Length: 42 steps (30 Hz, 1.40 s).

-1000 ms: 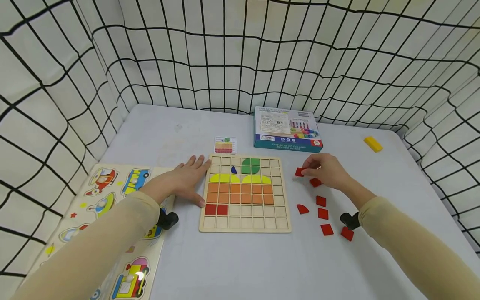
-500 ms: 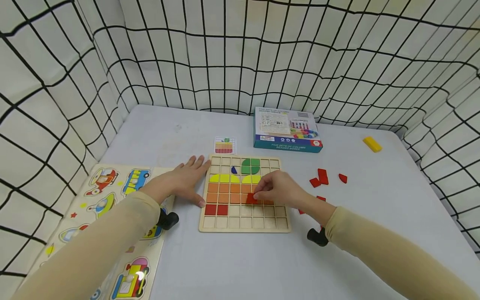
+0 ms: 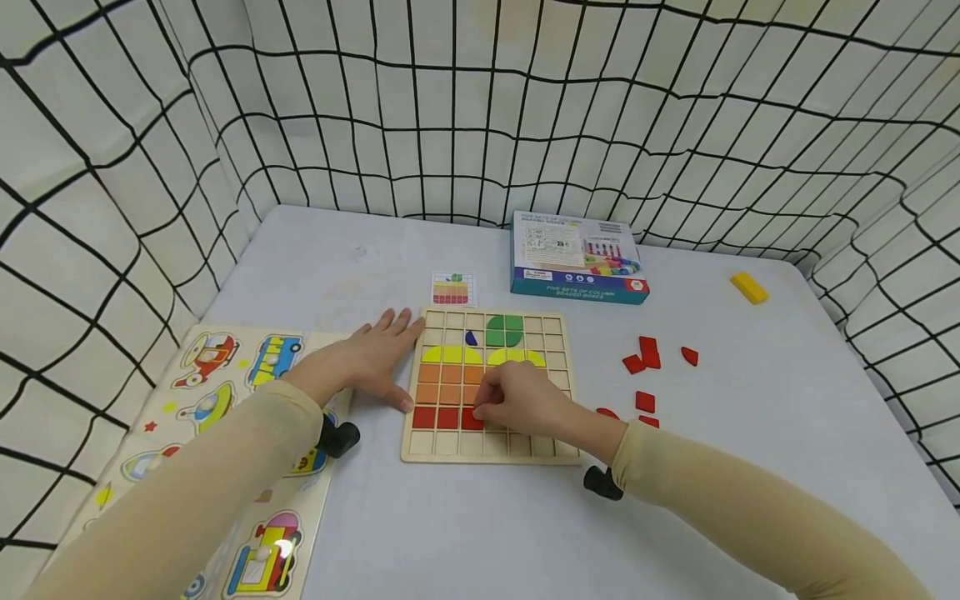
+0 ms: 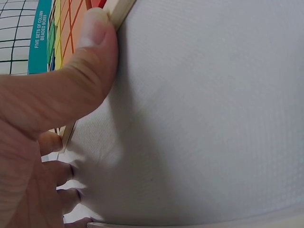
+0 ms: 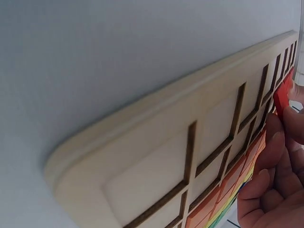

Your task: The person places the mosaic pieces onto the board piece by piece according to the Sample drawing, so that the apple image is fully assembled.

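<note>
A wooden grid board (image 3: 446,443) lies flat on the white-covered table, its upper rows filled with green, blue, yellow and orange pieces. My right hand (image 3: 525,400) pinches a red square tile (image 3: 471,419) between thumb and fingertips at the third cell of the red row. Two red squares (image 3: 436,417) sit to its left in that row. From the right wrist view, the pinched tile (image 5: 281,99) is at the board's surface; whether it is fully seated I cannot tell. My left hand (image 3: 367,358) rests with spread fingers along the board's left edge, thumb (image 4: 92,52) touching the rim.
Several loose red pieces (image 3: 649,352) lie right of the board. Behind it are a small pattern card (image 3: 453,289) and a blue-green box (image 3: 577,292). A yellow block (image 3: 750,287) is at far right. A vehicle puzzle board (image 3: 251,343) lies under my left forearm. Black netting (image 3: 487,129) surrounds the table.
My right hand has carried a red square from the loose pieces leftward to the third cell of the red row. A quarter-round red piece now lies farther right. My left hand has stayed put.
</note>
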Tool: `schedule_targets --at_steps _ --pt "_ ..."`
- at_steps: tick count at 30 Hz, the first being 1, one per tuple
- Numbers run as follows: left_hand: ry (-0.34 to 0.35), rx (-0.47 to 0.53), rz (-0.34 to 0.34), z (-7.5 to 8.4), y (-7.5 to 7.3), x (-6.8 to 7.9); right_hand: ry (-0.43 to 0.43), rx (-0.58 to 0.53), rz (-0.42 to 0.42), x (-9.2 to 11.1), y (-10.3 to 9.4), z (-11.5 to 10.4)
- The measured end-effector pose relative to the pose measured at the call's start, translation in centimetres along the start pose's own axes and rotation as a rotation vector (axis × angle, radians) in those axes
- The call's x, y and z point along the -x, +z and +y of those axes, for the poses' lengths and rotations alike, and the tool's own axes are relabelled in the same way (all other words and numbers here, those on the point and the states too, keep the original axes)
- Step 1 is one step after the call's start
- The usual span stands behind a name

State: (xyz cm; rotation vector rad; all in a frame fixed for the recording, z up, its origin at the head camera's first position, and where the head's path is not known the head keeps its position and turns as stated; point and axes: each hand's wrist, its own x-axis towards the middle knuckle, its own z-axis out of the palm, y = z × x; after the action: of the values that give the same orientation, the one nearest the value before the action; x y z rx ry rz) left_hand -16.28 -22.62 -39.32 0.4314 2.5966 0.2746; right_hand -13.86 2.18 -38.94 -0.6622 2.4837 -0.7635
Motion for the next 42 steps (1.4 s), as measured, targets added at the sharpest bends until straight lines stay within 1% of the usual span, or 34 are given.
schedule_targets --at_steps 4,11,19,23,26,30,34,38,42 --pt "0.004 -0.001 -0.003 0.1 -0.2 -0.1 -0.01 0.029 0.015 0.0 0.1 -0.2" --pt "0.005 -0.002 -0.007 0.2 -0.2 -0.3 -0.014 0.089 0.017 -0.2 0.3 -0.3" --pt "0.002 0.004 -0.007 0.4 -0.2 -0.3 -0.023 0.09 0.027 -0.2 0.5 0.0" --pt "0.0 0.001 -0.008 0.4 -0.1 -0.3 -0.01 0.052 0.029 0.2 -0.3 0.3" --pt "-0.001 -0.004 -0.005 0.5 -0.1 -0.3 0.021 0.03 0.048 0.4 -1.7 1.1" --pt "0.0 -0.005 -0.006 0.5 -0.1 -0.4 0.066 0.029 0.084 1.0 -4.3 3.6" --pt "0.004 -0.009 -0.006 0.5 -0.1 -0.4 0.105 0.037 0.148 2.0 -7.4 7.5" --pt "0.003 -0.011 -0.008 0.3 -0.2 -0.3 0.166 0.048 0.223 3.1 -10.4 11.8" --pt "0.001 -0.009 -0.008 0.1 -0.1 -0.3 0.232 0.064 0.257 4.1 -12.5 15.3"
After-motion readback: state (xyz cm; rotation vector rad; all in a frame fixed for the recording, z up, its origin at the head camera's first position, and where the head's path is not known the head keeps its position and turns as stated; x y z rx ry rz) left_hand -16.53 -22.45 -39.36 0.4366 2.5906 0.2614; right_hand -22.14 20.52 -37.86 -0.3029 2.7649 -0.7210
